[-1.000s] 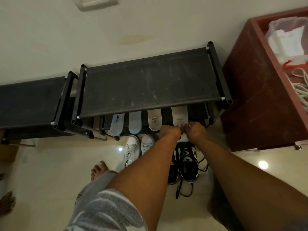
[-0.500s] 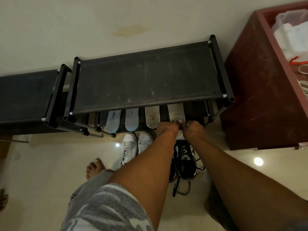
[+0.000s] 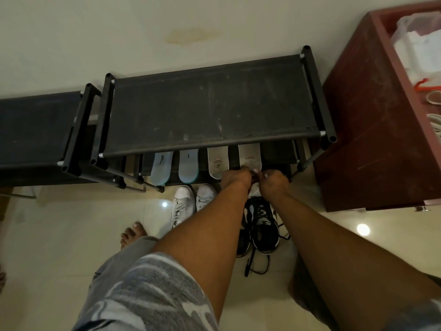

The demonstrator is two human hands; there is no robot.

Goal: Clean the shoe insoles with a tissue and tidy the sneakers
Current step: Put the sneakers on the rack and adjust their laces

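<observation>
The left hand (image 3: 235,178) curls its fingers on the near end of the rightmost insole (image 3: 249,155), which lies on the lower shelf of the shoe rack (image 3: 214,111), while the right hand (image 3: 273,182), fingers also curled, appears to pinch a white tissue (image 3: 254,191). Hold the insole down with the left hand and wipe in straight strokes along its length, refolding the tissue to a clean face. The two pale blue insoles (image 3: 162,168) carry short dark lettering and the white insole (image 3: 217,163) beside them a small red-and-dark emblem, neither legible.
</observation>
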